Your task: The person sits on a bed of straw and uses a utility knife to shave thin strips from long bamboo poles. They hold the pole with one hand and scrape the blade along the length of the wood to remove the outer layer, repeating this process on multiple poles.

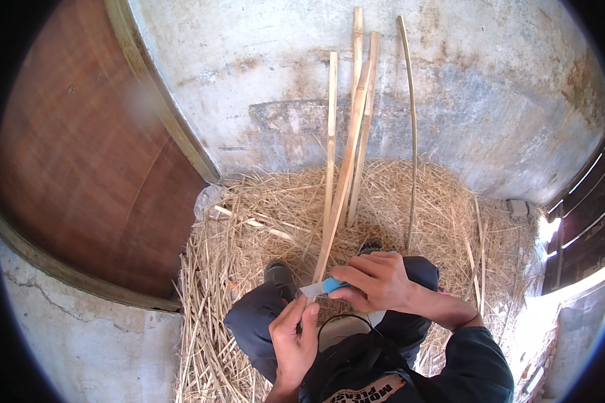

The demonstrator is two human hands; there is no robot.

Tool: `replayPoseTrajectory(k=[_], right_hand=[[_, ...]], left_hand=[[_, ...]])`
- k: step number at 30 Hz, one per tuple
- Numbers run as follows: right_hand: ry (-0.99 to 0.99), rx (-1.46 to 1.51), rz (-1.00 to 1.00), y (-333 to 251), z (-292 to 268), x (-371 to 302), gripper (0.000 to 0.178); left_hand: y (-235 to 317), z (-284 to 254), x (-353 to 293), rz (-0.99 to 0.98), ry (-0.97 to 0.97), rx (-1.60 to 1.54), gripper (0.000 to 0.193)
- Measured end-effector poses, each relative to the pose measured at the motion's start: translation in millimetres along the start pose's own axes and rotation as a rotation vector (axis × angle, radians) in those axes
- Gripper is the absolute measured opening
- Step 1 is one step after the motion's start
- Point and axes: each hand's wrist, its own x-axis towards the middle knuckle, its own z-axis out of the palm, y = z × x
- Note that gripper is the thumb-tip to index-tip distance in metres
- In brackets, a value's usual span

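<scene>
A knife with a blue handle (pixel 332 285) is gripped in my right hand (pixel 381 281). Its short pale blade (pixel 311 290) points left and lies across the near end of a long bamboo strip (pixel 345 181). My left hand (pixel 294 341) pinches that near end between thumb and fingers, just below the blade. From there the strip slants up and away between my feet toward the wall. Several more bamboo strips stand close by it, among them a shorter one (pixel 331 127) on its left. The exact contact between blade and bamboo is too small to make out.
Straw and shavings (pixel 275 195) cover the floor around my dark shoes (pixel 279 274). A stained wall (pixel 282 80) rises ahead, with a thin curved stick (pixel 412 121) against it. A brown wooden door (pixel 94 154) stands at left; dark slats (pixel 585 208) are at right.
</scene>
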Motion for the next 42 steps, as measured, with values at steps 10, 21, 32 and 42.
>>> replayPoseTrajectory(k=[10,21,32,42], right_hand=[[0.207,-0.074,0.16,76,-20,22,0.023],[0.252,-0.101,0.224,117,-29,49,0.029],[0.109,0.328,0.39,76,-7,29,0.027],[-0.04,-0.047,-0.063,-1,5,10,0.033]], left_hand=[[-20,-4,-34,-0.041,-0.038,-0.006,0.028],[-35,-18,-52,-0.09,-0.076,0.024,0.027],[-39,-25,-33,-0.312,-0.22,-0.216,0.04],[-20,-10,-12,-0.263,-0.252,-0.399,0.055]])
